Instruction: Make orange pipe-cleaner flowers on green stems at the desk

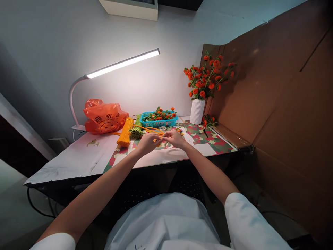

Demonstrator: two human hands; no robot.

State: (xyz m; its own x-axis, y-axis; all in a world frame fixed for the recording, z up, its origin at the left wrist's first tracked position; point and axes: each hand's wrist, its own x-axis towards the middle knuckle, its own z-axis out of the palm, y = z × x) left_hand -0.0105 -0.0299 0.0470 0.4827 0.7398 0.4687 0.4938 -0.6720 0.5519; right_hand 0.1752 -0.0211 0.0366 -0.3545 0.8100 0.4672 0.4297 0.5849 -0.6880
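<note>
Above the front of the table, my left hand (148, 143) and my right hand (174, 138) meet with their fingertips pinched together. A short bit of orange pipe cleaner (155, 140) shows at the left fingers, and the right fingertips close on it from the other side. Most of it is hidden by the fingers. Loose orange pipe cleaners (149, 129) lie just behind my hands. To the left is a thick bundle of orange pipe cleaners (125, 133), beside a bundle of green pipe cleaners (136, 129). A small roll of tape (162, 128) lies behind my hands.
A blue basket (158, 123) at the back holds orange flowers with green stems. Right of it stands a white ribbed vase (197, 111) of orange flowers (202, 83). An orange plastic bag (105, 118) and a lit lamp (123, 64) are left; a cardboard sheet (281, 80) walls the right.
</note>
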